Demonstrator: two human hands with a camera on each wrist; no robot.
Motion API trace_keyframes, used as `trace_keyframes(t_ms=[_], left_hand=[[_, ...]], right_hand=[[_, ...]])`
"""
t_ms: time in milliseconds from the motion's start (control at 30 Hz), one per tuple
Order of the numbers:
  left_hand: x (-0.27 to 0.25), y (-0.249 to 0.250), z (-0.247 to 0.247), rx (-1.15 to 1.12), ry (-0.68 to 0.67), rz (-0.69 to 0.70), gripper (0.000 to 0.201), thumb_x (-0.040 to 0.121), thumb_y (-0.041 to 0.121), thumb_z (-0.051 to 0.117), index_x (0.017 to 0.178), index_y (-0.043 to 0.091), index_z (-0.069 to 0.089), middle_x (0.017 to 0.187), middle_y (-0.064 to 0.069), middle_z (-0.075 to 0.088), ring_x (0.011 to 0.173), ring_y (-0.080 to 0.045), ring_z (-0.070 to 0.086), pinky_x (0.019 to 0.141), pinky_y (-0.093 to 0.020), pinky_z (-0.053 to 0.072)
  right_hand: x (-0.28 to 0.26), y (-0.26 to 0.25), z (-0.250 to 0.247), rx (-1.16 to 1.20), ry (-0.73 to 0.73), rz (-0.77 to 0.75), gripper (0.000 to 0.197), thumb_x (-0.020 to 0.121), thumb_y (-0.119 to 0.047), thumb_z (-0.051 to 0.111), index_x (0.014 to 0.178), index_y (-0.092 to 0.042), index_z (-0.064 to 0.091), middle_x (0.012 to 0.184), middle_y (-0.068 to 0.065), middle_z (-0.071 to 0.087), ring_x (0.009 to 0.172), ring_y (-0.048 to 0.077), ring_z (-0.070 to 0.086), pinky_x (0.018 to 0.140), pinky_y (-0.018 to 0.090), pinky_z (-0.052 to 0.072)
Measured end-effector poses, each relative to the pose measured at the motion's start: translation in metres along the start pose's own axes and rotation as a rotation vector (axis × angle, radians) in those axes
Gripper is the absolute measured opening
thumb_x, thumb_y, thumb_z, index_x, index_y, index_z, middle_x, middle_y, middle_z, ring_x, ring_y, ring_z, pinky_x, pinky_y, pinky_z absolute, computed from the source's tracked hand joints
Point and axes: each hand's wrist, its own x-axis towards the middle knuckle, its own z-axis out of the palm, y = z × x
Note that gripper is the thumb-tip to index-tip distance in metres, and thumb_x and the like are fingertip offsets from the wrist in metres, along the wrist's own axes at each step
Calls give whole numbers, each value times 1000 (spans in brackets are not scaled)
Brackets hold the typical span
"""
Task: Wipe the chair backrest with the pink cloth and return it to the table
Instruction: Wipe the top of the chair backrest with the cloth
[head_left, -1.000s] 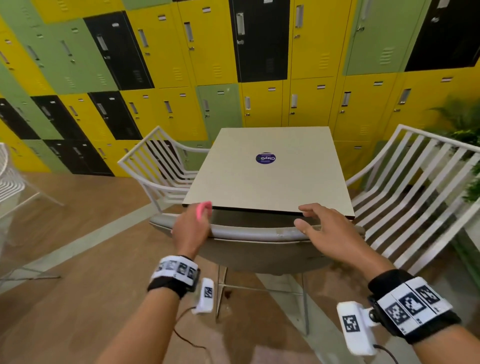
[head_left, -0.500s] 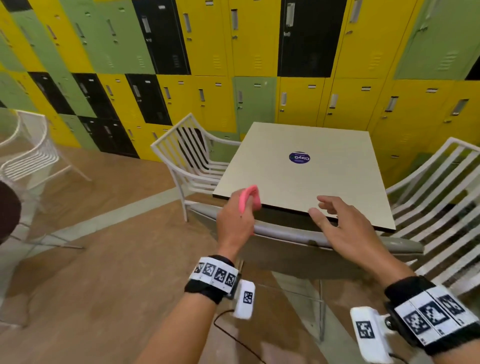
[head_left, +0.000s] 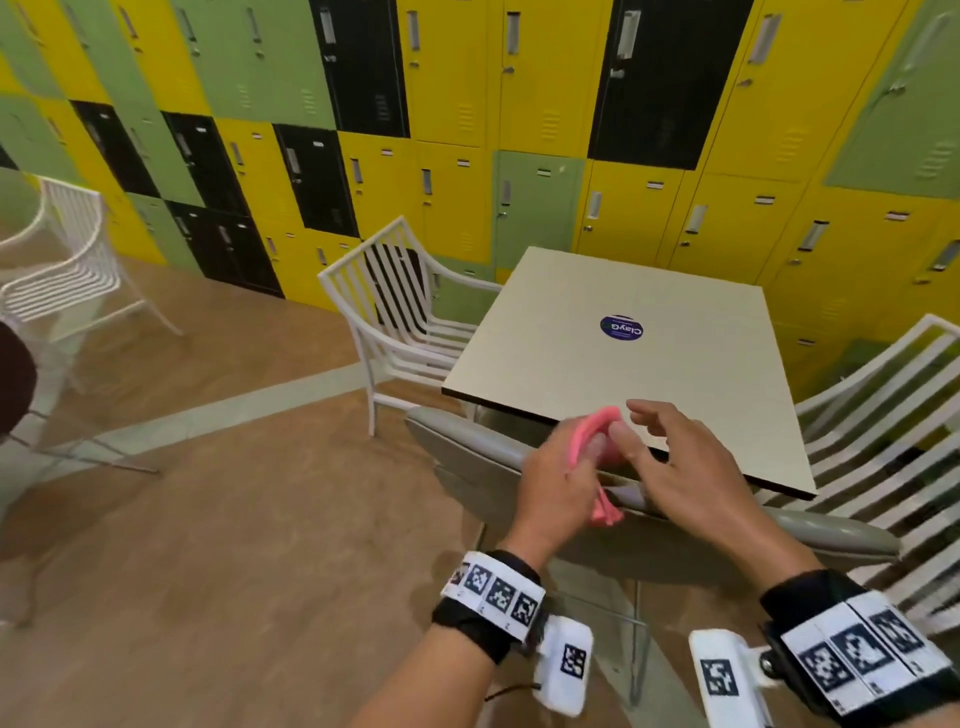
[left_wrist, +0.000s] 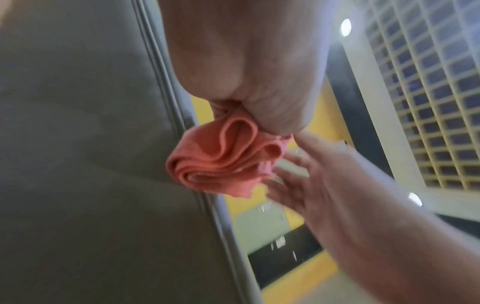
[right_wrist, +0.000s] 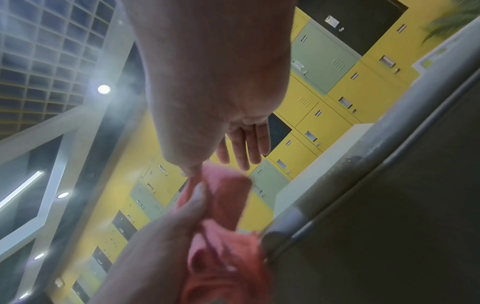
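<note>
A bunched pink cloth (head_left: 592, 439) (left_wrist: 221, 160) (right_wrist: 228, 205) is gripped in my left hand (head_left: 556, 478) (left_wrist: 246, 61), just above the top rim of the grey chair backrest (head_left: 467, 441) (left_wrist: 78, 144) (right_wrist: 389, 144). A loose end of the cloth hangs down over the rim. My right hand (head_left: 670, 457) (right_wrist: 233, 144) hovers beside it with fingers spread and straight, its thumb touching the cloth. The beige table (head_left: 623, 374) stands right behind the backrest, with a round blue sticker (head_left: 621, 328) on it.
White slatted chairs stand left (head_left: 395, 322) and right (head_left: 883, 441) of the table, with another at the far left (head_left: 62, 270). Yellow, green and black lockers (head_left: 467, 130) form the wall behind. A dark rounded shape (head_left: 13, 374) sits at the left edge.
My left hand carried the cloth rightward along the backrest rim. My right hand lifted off the rim and came in against the cloth. The head view swung left.
</note>
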Motion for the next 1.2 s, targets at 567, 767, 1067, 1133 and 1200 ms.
trace_keyframes(t_ms=[567,767,1067,1133,1200], left_hand=[[61,-52,-75,322,565,-121,24,106,35,51,117,29,72,106,4,72,102,-23,64,94,-44,53],[0,-14,26,348,36,130,25,108,35,55,128,36,69,108,16,70,99,-7,63,86,-28,54],[61,-8,-85,287,460,-96,17,103,33,62,104,34,79,97,-2,70,98,-29,65,82,-34,43],[53,-13,-60,391,343,-123,17,102,36,61,94,38,77,99,-1,75,99,-31,66,82,-35,44],[39,-17,-18,564,268,-44,24,105,43,57,117,35,76,112,-1,79,102,-30,70,83,-35,47]], right_hand=[[4,-1,5,-83,-69,8,58,96,-66,45,144,-34,49,140,-15,55,128,6,46,97,25,36],[0,12,-10,-77,-10,31,58,96,-66,46,143,-33,51,140,-13,57,129,9,47,100,28,39],[-26,73,-50,-53,79,163,53,95,-66,49,140,-38,51,141,-12,56,128,11,49,100,33,42],[-31,88,-57,-64,65,165,50,96,-64,49,138,-37,53,139,-12,57,127,11,49,102,35,43],[-36,102,-65,-67,52,156,48,96,-63,49,137,-37,55,136,-13,59,125,10,50,101,35,44]])
